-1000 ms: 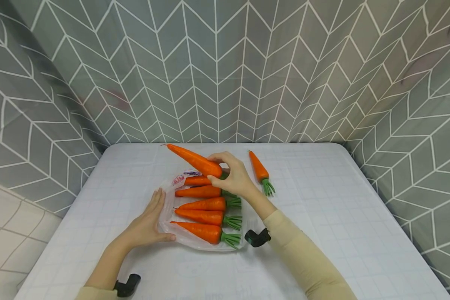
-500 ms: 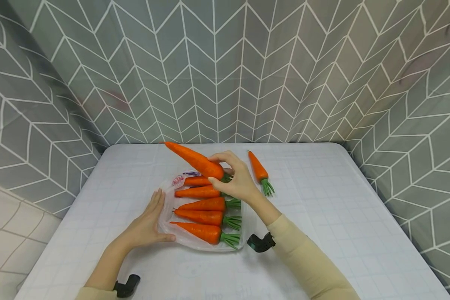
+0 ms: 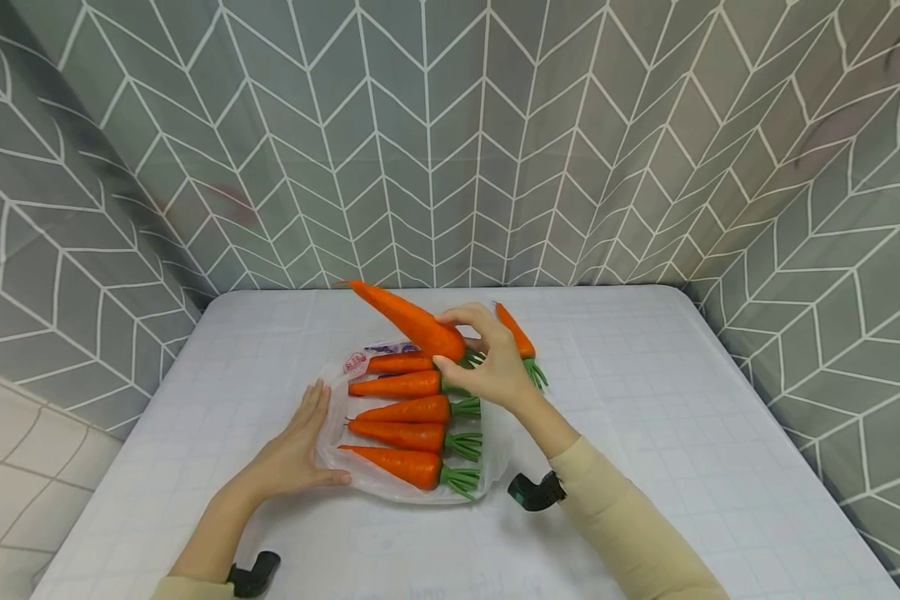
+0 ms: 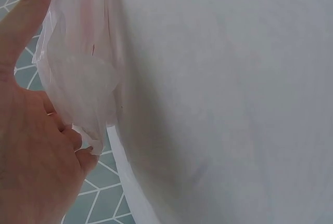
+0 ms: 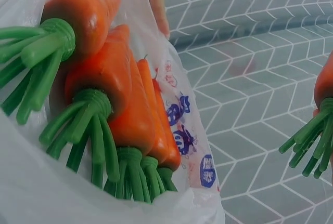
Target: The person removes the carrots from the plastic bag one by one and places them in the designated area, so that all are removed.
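A thin white plastic bag lies on the table with several orange carrots in a row, their green stems towards the right. My right hand grips another carrot by its thick end, raised over the bag's far side and pointing to the far left. In the right wrist view, this held carrot shows only partly at the right edge. Along the bag's left edge rests my left hand, fingers straight and thumb spread. The left wrist view shows its fingers touching the film; the fingertips are partly hidden.
One more carrot lies on the white-covered table at the back right, partly behind my right hand. A grey patterned curtain encloses the back and sides. Black wrist cameras sit on both wrists.
My right hand has shifted a little to the right, carrying the gripped carrot with it. My left hand has stayed at the bag's left edge, and the bagged carrots look nearly unmoved.
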`<state>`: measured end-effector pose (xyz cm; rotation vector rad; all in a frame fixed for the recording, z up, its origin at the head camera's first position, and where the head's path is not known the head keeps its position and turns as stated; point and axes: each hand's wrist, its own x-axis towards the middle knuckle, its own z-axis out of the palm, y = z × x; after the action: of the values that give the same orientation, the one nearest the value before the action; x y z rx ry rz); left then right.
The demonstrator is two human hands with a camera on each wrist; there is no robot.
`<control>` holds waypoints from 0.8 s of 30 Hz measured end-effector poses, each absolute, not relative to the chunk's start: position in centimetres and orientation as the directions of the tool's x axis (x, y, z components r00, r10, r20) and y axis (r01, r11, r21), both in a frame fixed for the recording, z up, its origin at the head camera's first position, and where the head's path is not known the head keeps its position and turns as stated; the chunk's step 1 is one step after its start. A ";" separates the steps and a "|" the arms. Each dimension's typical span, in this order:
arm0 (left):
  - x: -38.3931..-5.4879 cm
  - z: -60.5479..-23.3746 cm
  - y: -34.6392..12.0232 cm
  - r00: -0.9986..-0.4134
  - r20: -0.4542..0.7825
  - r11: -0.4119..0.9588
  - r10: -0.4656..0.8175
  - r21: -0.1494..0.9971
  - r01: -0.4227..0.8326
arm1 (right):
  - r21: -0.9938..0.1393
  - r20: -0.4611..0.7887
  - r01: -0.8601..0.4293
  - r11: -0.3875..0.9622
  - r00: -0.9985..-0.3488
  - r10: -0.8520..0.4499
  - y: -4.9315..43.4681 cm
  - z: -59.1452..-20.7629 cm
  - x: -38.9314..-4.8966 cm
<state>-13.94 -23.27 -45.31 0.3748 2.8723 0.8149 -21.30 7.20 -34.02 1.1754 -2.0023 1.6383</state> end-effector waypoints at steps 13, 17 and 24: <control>-13.9 -45.5 -23.3 -0.960 -0.054 0.822 0.276 0.531 0.207 | -0.694 0.664 -0.719 0.039 -0.659 -0.353 9.4 -34.1 -21.3; -13.9 -45.6 -23.3 -0.959 -0.055 0.824 0.277 0.527 0.208 | -0.688 0.674 -0.725 0.032 -0.654 -0.344 10.2 -34.9 -21.9; -13.9 -45.5 -23.2 -0.961 -0.070 0.827 0.267 0.529 0.191 | -0.695 0.672 -0.718 0.044 -0.669 -0.319 11.9 -37.0 -23.4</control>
<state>-13.89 -23.23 -45.48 0.3617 2.8663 0.8077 -23.37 11.92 -36.97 1.0487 -1.9933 1.6605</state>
